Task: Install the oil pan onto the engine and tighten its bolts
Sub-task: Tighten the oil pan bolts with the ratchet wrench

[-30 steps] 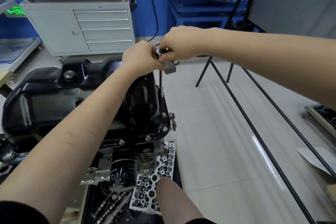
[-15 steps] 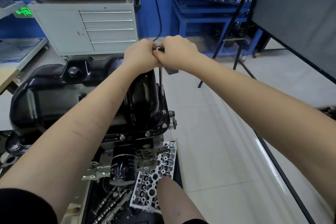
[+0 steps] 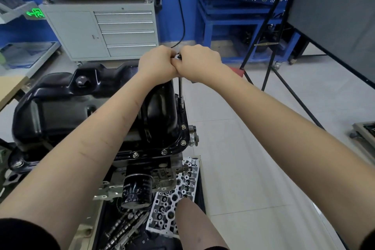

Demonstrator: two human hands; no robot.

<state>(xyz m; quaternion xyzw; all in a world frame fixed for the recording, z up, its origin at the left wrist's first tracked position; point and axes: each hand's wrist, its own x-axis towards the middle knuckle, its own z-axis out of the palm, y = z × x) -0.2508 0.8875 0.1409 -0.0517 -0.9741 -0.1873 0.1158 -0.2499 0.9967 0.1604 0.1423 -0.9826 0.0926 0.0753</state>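
The black oil pan (image 3: 60,107) sits on top of the engine, with several bolts (image 3: 183,142) along its flange at the near right. A socket wrench extension (image 3: 180,91) stands upright on the pan's right flange. My left hand (image 3: 157,63) and my right hand (image 3: 199,65) meet, fingers curled, over the top of the wrench, where a bit of its metal head shows between them. The socket's lower end sits at the flange edge; the bolt under it is hidden.
A black oil filter (image 3: 137,192) hangs below the pan. A cylinder head (image 3: 174,195) and camshafts (image 3: 123,227) lie in a tray underneath. Behind stand a grey drawer cabinet (image 3: 105,32), a blue and yellow bench (image 3: 243,6) and a black easel (image 3: 274,46). Tiled floor lies to the right.
My right hand has swung in towards the left hand around the wrench top, its forearm turning from across the view to nearly along it. The view shifted slightly.
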